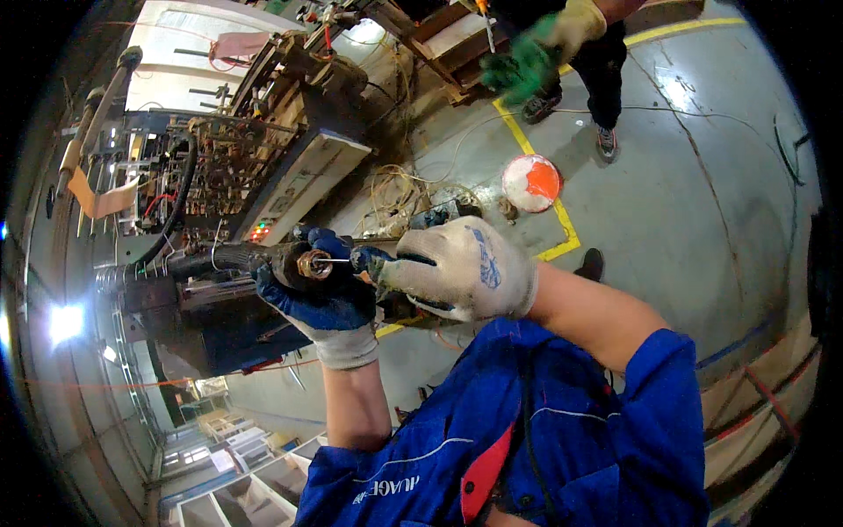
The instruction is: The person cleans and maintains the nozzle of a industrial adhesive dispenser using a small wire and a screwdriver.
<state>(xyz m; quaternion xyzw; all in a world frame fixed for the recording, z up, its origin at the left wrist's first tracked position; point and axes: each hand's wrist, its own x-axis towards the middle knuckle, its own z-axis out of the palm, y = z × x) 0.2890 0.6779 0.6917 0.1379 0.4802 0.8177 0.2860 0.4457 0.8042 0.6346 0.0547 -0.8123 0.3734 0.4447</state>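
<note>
Workshop floor (654, 206) is filling two o'clock.
Left hand (329, 307) is gripping brass fitting (306, 265), right hand (470, 268) pinching metal rod (335, 260).

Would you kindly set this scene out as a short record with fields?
Left hand: gloved, wrapped around the end of a black hose
Hose end: brass-coloured fitting, opening exposed
Right hand: gloved, pinching a thin metal rod
Rod tip: at the fitting's opening; depth unclear
Floor: round orange-and-white object by a yellow line
Nearby: co-worker's green-and-cream glove
</note>
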